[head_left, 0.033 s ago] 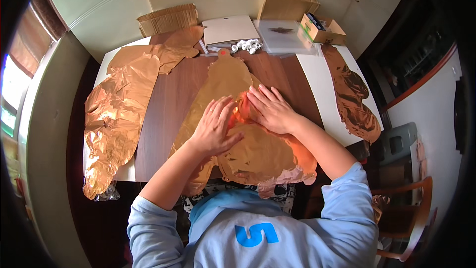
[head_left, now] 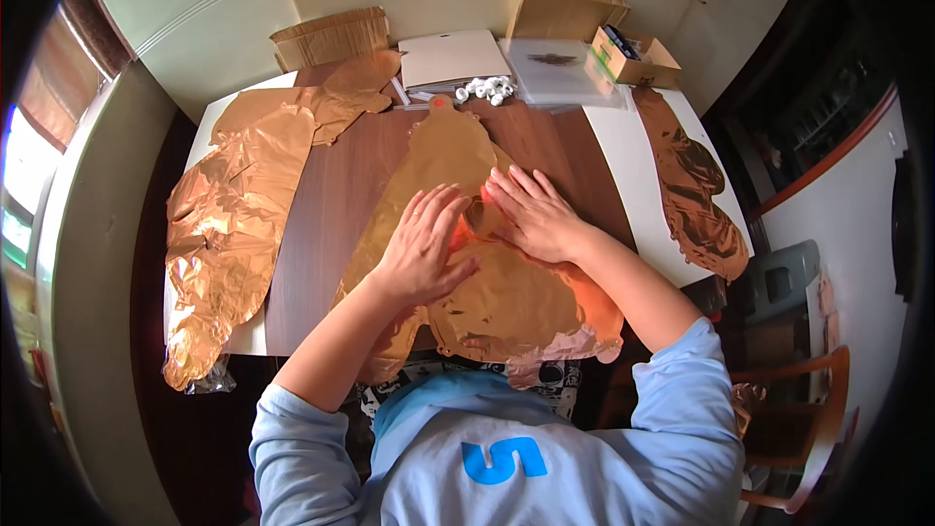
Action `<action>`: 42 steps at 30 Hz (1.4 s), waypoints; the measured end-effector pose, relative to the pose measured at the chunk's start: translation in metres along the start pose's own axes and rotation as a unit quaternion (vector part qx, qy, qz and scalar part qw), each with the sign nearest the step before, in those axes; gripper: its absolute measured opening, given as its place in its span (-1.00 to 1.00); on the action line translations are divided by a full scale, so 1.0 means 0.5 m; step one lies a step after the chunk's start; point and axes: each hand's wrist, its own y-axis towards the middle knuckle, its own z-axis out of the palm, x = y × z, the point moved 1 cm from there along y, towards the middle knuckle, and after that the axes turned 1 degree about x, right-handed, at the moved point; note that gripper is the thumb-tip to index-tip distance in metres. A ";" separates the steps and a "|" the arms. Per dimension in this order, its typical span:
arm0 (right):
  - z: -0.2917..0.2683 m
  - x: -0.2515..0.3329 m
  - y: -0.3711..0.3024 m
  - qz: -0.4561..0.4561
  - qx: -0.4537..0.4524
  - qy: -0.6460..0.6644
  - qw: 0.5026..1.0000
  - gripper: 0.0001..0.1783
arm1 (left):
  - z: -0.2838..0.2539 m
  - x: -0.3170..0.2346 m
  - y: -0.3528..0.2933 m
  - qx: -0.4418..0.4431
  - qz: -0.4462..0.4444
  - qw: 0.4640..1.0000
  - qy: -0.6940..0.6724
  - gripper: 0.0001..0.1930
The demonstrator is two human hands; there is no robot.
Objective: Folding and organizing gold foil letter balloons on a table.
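Note:
A flat gold foil balloon (head_left: 443, 151) is spread across the middle of the table, its lower edge reaching past the table's near side. My left hand (head_left: 424, 248) rests palm down on it, fingers stretched out and thumb apart. To the right, my right hand (head_left: 531, 214) lies flat on the same foil with its fingers extended. Between the two hands the foil is raised in a shiny, reddish-glinting fold (head_left: 475, 219). Neither hand grips anything. What lies under my palms is hidden.
More crumpled gold foil balloons (head_left: 234, 224) cover the table's left side. A darker foil piece (head_left: 687, 190) lies along the right edge. At the back are white spools (head_left: 485, 90), a pale board (head_left: 453, 60), clear plastic sheets (head_left: 560, 73) and a small cardboard box (head_left: 643, 63). A wooden chair (head_left: 823, 409) stands lower right.
The foil between my hands has shifted slightly and its glints look different. Both hands stay in almost the same place.

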 end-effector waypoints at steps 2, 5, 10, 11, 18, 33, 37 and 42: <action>-0.015 0.009 0.005 0.012 0.051 -0.023 0.998 -0.18 | -0.007 -0.002 0.011 0.005 0.039 0.999 0.035 -0.23; -0.012 0.007 0.003 0.029 0.072 -0.036 0.996 -0.18 | 0.003 0.001 0.014 0.020 0.091 0.993 0.077 -0.28; 0.003 -0.003 -0.001 0.022 0.062 -0.028 0.997 -0.18 | 0.019 0.021 -0.008 0.090 0.050 0.994 0.041 -0.31; 0.000 -0.002 0.001 0.021 0.061 -0.033 0.997 -0.19 | 0.016 0.021 -0.010 0.092 0.045 0.994 0.038 -0.29; -0.023 -0.019 -0.033 0.040 -0.028 0.083 0.995 -0.22 | 0.018 0.022 0.001 0.119 0.049 0.991 0.034 -0.25; 0.080 0.261 -0.434 0.421 -0.170 0.758 0.468 -0.50 | 0.027 0.023 -0.005 0.126 0.044 0.990 0.052 -0.15; 0.061 0.297 -0.368 0.381 -0.260 0.746 0.481 -0.65 | 0.029 0.030 -0.009 0.115 0.056 0.989 0.071 -0.15; 0.033 0.288 -0.368 0.384 -0.296 0.658 0.576 -0.78 | 0.033 0.026 -0.013 0.081 0.075 0.989 0.096 -0.19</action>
